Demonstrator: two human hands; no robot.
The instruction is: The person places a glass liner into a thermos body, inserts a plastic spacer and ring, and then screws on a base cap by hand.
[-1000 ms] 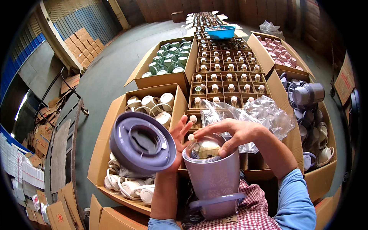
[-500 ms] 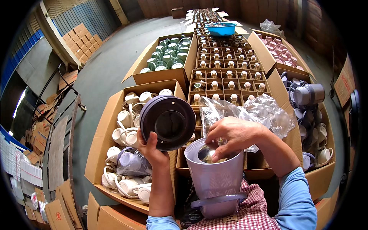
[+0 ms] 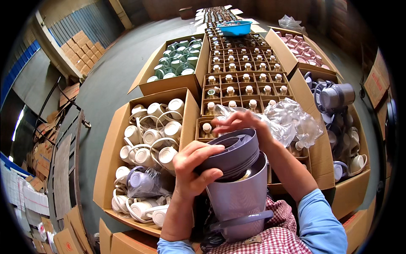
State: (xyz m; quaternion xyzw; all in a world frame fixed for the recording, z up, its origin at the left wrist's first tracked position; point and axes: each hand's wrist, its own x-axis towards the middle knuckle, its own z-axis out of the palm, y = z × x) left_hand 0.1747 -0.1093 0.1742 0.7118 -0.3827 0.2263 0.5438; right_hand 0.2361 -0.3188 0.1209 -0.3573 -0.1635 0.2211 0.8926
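Observation:
Between my arms stands a lavender flask casing [image 3: 237,207], its wide mouth up and a ring handle [image 3: 241,220] around its lower part. Inside it a bit of a shiny silvery piece [image 3: 246,174] shows. My left hand [image 3: 192,166] grips a dark purple round threaded base [image 3: 232,153], tilted over the casing's mouth and covering most of it. Behind the base is my right hand [image 3: 249,123], fingers stretched and slightly blurred, holding nothing I can see; the base hides part of it. Crumpled clear plastic [image 3: 296,122] lies beside that hand.
Divided cartons of silvery bottles [image 3: 230,91] run away ahead, with a blue basin [image 3: 234,28] on top. Open boxes hold white handled parts [image 3: 152,136], green ones [image 3: 186,61], pink ones [image 3: 302,48] and purple ones [image 3: 338,95]. A metal-framed cart [image 3: 63,161] stands left.
My left hand has brought the purple base rightward and down over the casing's mouth, tipping it. My right hand has come out of the casing and moved up behind the base.

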